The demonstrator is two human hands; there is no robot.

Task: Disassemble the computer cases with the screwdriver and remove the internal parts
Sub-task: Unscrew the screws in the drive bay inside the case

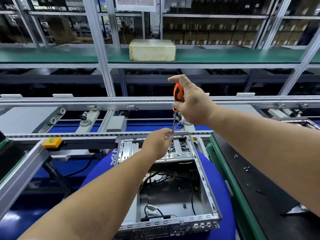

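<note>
1. The computer case (173,191) lies open on a blue round seat (223,196), not on the desk; its far end carries a silver drive cage (180,151), its near end the rear ports; the seat is small under the case, so hard downward pressure could rock or slide it.

2. The right hand (192,104) wraps its grip around the orange-and-black handle of the screwdriver (178,92), held nearly upright; the tip comes down at the drive cage, though the screw itself is too small to make out; if the tip sits badly in the head, a turn under load could strip it or skid across the sheet metal.

3. The left hand (157,144) pinches the steel shaft low down between its fingertips, steadying it; that grip sits just above the cage edge, so a slip could drive the fingers onto sharp metal.

4. Loose black cables (161,175) lie inside the case below the cage; a freed screw could drop among them and be hard to find.

5. Several small screws (245,168) lie scattered on the black mat of the desk (251,179) along the case's right side; they sit unboxed near its green left edge, and a sweep of the right forearm could knock them off.

6. A beige box (152,50) rests on the green shelf beyond the conveyor, well apart from the work.
</note>
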